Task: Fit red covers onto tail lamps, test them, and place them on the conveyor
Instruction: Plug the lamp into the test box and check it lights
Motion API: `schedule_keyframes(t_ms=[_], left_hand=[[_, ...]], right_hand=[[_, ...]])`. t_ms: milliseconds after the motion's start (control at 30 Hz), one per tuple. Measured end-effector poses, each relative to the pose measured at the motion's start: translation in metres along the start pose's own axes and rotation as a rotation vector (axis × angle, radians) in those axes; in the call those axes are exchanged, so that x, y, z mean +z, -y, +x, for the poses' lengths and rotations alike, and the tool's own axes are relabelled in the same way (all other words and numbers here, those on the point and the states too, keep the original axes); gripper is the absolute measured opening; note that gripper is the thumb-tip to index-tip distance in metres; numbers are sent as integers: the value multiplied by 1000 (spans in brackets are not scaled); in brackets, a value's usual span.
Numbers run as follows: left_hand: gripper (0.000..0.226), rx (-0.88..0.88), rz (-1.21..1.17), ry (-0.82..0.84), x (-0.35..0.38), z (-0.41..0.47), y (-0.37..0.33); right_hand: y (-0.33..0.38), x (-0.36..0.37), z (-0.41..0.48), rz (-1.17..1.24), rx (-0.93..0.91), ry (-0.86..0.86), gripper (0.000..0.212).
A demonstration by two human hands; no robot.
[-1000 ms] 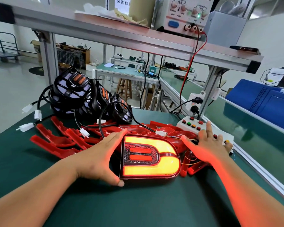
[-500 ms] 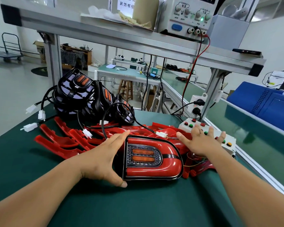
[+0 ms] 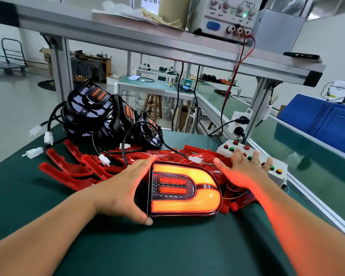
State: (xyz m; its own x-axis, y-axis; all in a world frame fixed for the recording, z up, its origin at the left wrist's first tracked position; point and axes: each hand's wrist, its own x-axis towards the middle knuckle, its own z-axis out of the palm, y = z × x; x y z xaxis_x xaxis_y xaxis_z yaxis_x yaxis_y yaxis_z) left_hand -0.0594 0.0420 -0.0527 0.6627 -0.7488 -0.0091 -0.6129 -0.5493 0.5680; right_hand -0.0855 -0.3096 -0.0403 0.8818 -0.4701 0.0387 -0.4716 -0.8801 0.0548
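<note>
A tail lamp with its red cover (image 3: 184,189) lies on the green mat, its U-shaped band glowing orange. My left hand (image 3: 124,191) holds its left side, thumb at the near corner and fingers along the far corner. My right hand (image 3: 244,168) lies spread, fingers straight, on the white button box (image 3: 275,172) with red, green and yellow buttons. A black cable with a white connector (image 3: 195,159) runs from the lamp. Loose red covers (image 3: 72,170) lie to the left, and bare black lamps (image 3: 100,114) are piled behind.
An aluminium shelf (image 3: 147,38) overhead carries a power supply (image 3: 223,14) with red and black leads running down. The conveyor belt (image 3: 317,170) passes along the right behind a metal rail. A blue case (image 3: 327,124) sits beyond it. The green mat (image 3: 167,246) lies before me.
The lamp was dark half a second ago and now glows again. My right hand's fingers have shifted on the button box. My left hand has stayed on the lamp.
</note>
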Motion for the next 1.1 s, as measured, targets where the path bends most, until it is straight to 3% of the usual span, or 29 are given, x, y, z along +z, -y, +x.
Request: schedule_keyframes(t_ms=[400, 567, 967, 1100], left_hand=[[145, 1, -14, 7, 0, -1, 0], [145, -4, -31, 5, -1, 0, -4], [145, 14, -31, 12, -1, 0, -1], [145, 21, -24, -2, 0, 0, 1]], right_hand=[[2, -2, 4, -13, -54, -37, 137], [5, -4, 9, 7, -80, -83, 122], [7, -5, 12, -48, -96, -125, 120], [10, -7, 11, -65, -136, -131, 110]])
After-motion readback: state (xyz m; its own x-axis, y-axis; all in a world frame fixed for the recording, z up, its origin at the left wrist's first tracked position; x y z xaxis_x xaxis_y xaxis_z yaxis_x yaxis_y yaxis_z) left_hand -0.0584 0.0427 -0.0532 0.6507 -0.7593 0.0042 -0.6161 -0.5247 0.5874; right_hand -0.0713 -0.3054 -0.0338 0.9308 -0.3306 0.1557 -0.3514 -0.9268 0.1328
